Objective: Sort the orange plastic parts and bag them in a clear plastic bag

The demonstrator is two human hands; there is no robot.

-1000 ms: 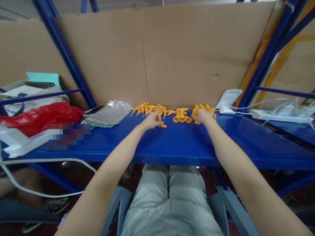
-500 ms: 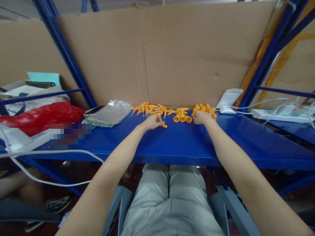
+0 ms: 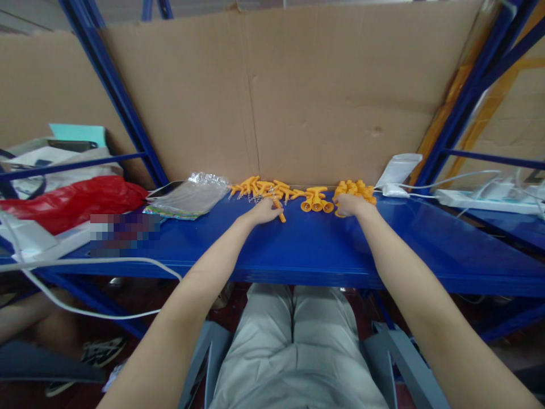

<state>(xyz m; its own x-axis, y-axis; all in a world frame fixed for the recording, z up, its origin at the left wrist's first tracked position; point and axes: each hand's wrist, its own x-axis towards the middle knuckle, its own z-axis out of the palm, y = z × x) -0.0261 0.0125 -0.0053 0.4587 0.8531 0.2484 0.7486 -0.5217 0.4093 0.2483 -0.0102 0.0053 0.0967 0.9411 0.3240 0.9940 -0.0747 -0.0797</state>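
Note:
Both my arms reach across a blue metal shelf [image 3: 315, 250] toward a row of small orange plastic parts along the cardboard back wall. My left hand [image 3: 264, 211] is closed on an orange stick-shaped part [image 3: 280, 211] whose end pokes out to the right. Behind it lies a pile of orange T-shaped pieces with small chains [image 3: 259, 187]. My right hand [image 3: 349, 203] is curled over the near edge of a heap of orange caps [image 3: 355, 187]; what its fingers hold is hidden. Between the hands stand three orange cone-shaped pieces [image 3: 315, 203].
Clear plastic bags [image 3: 189, 196] lie left of the parts. Further left are a red bag [image 3: 72, 201] and white boxes. A white charger and cables [image 3: 398, 184] sit at the right, with a power strip [image 3: 481, 199] beyond. Blue rack uprights frame both sides.
My left hand has shifted slightly, and the orange stick in it now points more toward me. My right hand stays on the cap heap. A white cable at the lower left has swung.

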